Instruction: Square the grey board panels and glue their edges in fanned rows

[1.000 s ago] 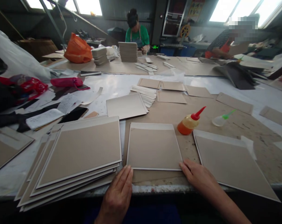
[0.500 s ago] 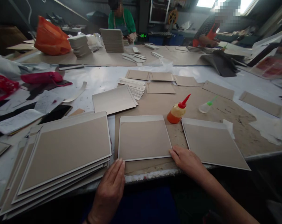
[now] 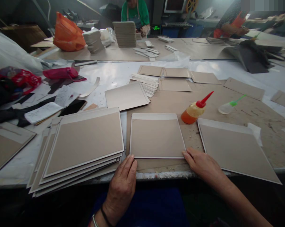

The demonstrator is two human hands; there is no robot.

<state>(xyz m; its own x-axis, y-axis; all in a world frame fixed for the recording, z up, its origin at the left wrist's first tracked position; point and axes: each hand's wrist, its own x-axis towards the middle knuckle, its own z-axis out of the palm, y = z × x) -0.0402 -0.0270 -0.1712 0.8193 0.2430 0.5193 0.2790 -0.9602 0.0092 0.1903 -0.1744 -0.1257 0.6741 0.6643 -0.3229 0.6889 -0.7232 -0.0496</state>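
A flat grey-brown cardboard panel (image 3: 157,138) with pale edges lies in front of me at the table's near side. At its lower left corner my left hand (image 3: 122,181) is closed, the fingers pressed together on the edge and the thumb hidden. My right hand (image 3: 202,160) pinches the lower right corner. A stack of similar panels (image 3: 85,142) sits to the left, its layers slightly fanned. Another panel (image 3: 236,151) lies to the right, jutting over the table edge. Behind the gap between these two stands a glue bottle (image 3: 192,113) with a red nozzle and orange contents.
A small bottle with a green tip (image 3: 227,107) lies farther right. Beyond are a loose panel (image 3: 125,96), a pile of strips (image 3: 147,83) and smaller boards (image 3: 175,85). A phone (image 3: 72,107) and papers lie left. Across the table, a person in green (image 3: 144,14) and another person work.
My view has shifted left and slightly down, so the scene appears farther right and a little higher. Both hands stay at the same corners of the panel.
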